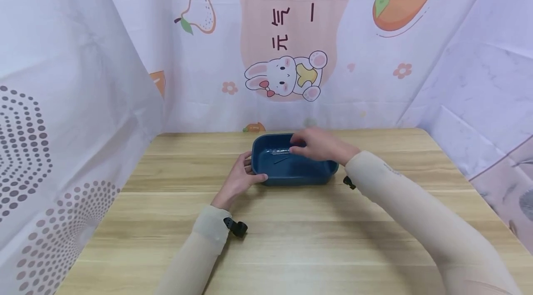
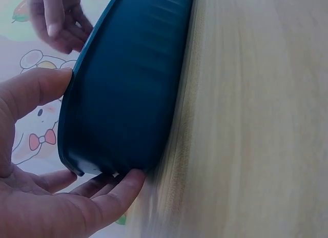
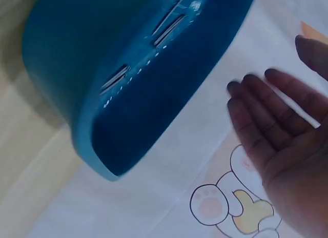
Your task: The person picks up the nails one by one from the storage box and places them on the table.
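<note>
A dark blue rectangular plastic basin [image 1: 295, 181] rests on the wooden table near its far edge. At its left end my left hand [image 1: 238, 180] grips the corner; in the left wrist view the thumb lies on the rim of the basin [image 2: 123, 89] and the fingers curl around the end wall. Several thin, shiny metal-looking sticks [image 1: 280, 152] lie on the basin floor. Above the basin's far right part hovers my right hand [image 1: 319, 145]. The right wrist view shows this hand [image 3: 287, 130] with extended fingers and nothing held, apart from the sticks [image 3: 168, 31].
Behind the table [image 1: 308, 239] hangs a white printed curtain [image 1: 200, 64] with fruit and a rabbit. More cloth [image 1: 83, 77] closes off the left side, and a pale sheet [image 1: 470, 77] the right. A small black device [image 1: 236, 227] sits on the left wrist.
</note>
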Tool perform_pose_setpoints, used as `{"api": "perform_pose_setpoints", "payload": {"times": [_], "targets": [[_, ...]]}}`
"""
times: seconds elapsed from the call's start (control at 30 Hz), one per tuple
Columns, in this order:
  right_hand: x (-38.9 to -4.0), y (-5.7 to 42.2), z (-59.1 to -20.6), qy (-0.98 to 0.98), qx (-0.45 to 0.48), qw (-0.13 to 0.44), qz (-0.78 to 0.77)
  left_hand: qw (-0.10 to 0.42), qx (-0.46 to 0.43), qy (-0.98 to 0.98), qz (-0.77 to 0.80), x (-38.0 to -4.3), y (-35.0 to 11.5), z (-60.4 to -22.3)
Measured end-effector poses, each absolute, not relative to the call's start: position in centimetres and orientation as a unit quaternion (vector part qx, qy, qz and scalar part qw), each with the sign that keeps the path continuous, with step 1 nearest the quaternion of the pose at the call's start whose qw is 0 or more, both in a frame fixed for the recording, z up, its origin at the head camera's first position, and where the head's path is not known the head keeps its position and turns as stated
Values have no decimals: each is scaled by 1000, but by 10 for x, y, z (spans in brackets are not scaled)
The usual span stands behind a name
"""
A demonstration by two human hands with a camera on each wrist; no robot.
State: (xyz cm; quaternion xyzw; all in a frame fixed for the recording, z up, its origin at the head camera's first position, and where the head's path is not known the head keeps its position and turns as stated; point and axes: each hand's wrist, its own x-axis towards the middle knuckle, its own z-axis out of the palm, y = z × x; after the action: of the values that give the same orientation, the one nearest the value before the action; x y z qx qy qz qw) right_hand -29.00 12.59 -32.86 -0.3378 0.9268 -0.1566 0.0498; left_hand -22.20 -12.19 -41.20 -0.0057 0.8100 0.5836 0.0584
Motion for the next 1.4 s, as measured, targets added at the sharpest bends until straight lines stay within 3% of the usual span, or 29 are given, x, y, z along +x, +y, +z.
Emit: {"api": "perform_pose_setpoints", "payload": {"times": [0.37, 0.67, 0.87, 1.17, 1.4], "targets": [[-325, 81, -333, 897, -436, 74, -12, 64, -14, 811, 581, -221, -126, -412], [-342, 62, -356, 868, -482, 23, 122, 56, -4, 818, 573, -223, -126, -413], [-349, 56, -374, 866, -485, 43, 109, 57, 1, 819, 571, -223, -123, -412], [-342, 50, -385, 877, -458, 116, 81, 59, 3, 819, 571, -221, -121, -412], [-341, 50, -390, 880, -456, 122, 56, 62, 4, 818, 572, -220, -121, -412]]}}
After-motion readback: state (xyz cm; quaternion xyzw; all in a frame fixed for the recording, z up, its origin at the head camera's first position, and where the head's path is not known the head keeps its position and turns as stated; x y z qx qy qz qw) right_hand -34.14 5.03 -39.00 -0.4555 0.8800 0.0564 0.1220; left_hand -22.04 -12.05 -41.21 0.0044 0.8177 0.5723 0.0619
